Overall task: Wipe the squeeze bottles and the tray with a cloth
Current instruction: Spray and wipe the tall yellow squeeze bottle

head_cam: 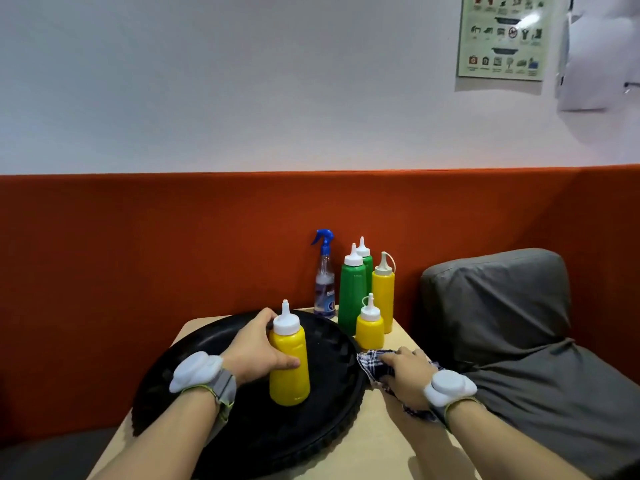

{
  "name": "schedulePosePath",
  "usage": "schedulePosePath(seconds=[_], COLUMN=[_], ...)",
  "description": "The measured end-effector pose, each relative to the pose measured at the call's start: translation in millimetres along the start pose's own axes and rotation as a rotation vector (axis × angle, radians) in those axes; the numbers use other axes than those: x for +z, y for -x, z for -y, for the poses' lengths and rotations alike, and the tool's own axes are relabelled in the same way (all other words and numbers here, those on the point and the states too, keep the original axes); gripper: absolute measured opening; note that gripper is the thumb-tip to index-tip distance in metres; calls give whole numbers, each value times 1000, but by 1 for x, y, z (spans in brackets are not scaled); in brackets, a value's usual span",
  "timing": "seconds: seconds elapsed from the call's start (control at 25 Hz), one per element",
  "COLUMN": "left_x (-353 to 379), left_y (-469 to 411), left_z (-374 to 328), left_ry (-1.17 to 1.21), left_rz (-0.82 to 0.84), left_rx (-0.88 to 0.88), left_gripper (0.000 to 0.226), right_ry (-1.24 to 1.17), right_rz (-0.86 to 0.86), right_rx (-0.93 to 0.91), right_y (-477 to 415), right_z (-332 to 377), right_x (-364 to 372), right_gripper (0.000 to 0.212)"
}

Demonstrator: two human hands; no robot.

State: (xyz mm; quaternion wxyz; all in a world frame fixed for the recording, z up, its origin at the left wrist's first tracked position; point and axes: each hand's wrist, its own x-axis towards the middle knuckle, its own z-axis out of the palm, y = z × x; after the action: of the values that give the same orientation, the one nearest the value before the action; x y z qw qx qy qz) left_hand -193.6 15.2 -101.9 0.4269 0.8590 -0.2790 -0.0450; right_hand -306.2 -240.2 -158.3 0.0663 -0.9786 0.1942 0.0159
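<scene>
Yellow squeeze bottle (289, 368) stands on the black tray (332, 420), with the left hand (256, 348) wrapped round it. Right hand (407, 379) clutches the checked cloth (370, 363) on the counter (391, 441) beside the tray. Four bottles (352, 292) stand behind, off the tray. Judged: wiping incomplete, tray outstanding.

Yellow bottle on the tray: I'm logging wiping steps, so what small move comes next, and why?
Probably bring the checked cloth to the yellow bottle: the left hand grips it upright on the tray, and the right hand holds the cloth beside the tray.
</scene>
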Motion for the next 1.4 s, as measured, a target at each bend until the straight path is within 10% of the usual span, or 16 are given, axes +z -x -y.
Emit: schedulePosePath(seconds=[0.32,0.84,1.4], left_x=[1,-3,1], left_y=[-6,-21,-6], left_z=[14,20,14], left_ry=[115,77,-6], left_rz=[42,53,-53], left_rx=[44,153,117], left_gripper=[60,82,66], right_ry=[-701,-360,-511], right_rz=[-258,-266,-147], right_rx=[-328,-426,-383], right_y=[14,11,7], right_z=[68,123,115], right_x=[-72,-55,-47], right_gripper=[54,62,63])
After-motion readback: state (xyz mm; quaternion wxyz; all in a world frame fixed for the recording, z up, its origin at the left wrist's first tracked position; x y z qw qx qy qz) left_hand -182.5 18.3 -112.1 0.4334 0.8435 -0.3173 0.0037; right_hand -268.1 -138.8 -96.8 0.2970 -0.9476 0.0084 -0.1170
